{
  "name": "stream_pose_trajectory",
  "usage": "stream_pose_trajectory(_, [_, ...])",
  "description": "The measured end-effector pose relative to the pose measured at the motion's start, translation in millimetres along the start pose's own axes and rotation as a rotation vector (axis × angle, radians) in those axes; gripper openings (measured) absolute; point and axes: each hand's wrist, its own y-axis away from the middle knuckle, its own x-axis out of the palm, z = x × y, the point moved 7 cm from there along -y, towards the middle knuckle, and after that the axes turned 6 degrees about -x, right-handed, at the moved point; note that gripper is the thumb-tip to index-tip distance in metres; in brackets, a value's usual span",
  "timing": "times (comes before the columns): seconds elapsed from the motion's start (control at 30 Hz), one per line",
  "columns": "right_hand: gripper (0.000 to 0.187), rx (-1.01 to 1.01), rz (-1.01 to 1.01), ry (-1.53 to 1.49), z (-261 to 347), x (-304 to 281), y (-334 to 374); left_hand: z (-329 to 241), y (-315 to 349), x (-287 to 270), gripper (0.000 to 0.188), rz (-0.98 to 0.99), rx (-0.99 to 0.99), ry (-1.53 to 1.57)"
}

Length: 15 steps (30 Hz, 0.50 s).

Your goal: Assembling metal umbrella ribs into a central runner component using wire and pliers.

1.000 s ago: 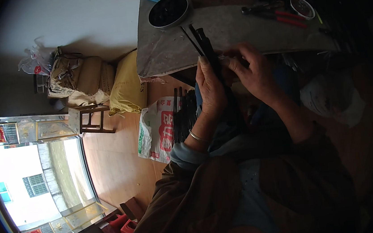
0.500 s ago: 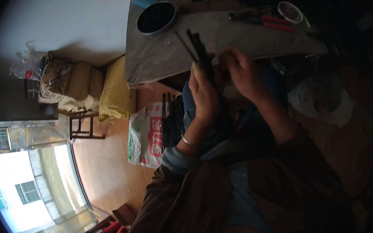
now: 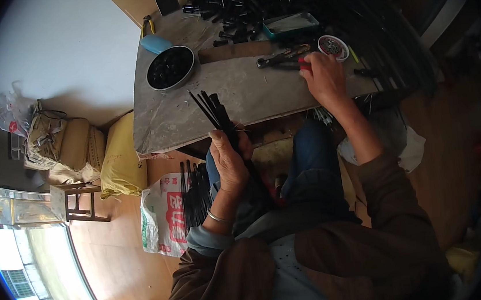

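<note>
My left hand (image 3: 230, 162) is closed round a bundle of thin black rods (image 3: 218, 113) over my lap. Their tips fan out upward beyond the thumb, and the lower ends get lost against my dark clothing. On the table, my right hand (image 3: 326, 78) has its fingers closed on the red handles of a pair of pliers (image 3: 284, 63). The dark head of the pliers points left and lies on the tabletop. Just beyond my right fingers stands a small white tub (image 3: 333, 47) holding tiny pieces.
The grey table (image 3: 156, 117) carries a bowl of black parts (image 3: 170, 68), a teal tray (image 3: 291, 26) and a heap of black tubular pieces (image 3: 255, 1). More black rods (image 3: 195, 195) lie on a printed sack (image 3: 163, 215) at my left. Behind are a yellow sack (image 3: 119, 156) and a wooden stool (image 3: 86, 204).
My right hand has left the bundle, moved right and forward onto the table, and taken hold of the pliers. My left hand still grips the rods. The view has shifted, showing more of the table.
</note>
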Motion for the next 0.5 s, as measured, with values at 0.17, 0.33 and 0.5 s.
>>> stream_pose_trajectory(0.17, [0.024, -0.226, 0.093, 0.149, 23, 9, -5, -2, -5, -15, 0.058, -0.129, -0.03, -0.066])
stream_pose_trajectory(0.33, [0.02, -0.395, 0.069, 0.075, 34, 14, -5, -5, -8, -12, 0.057, -0.137, -0.034, -0.07])
stream_pose_trajectory(0.5, [0.019, -0.12, 0.1, -0.381, 23, -9, 9, -5, -7, -12, 0.063, -0.1, -0.015, -0.134])
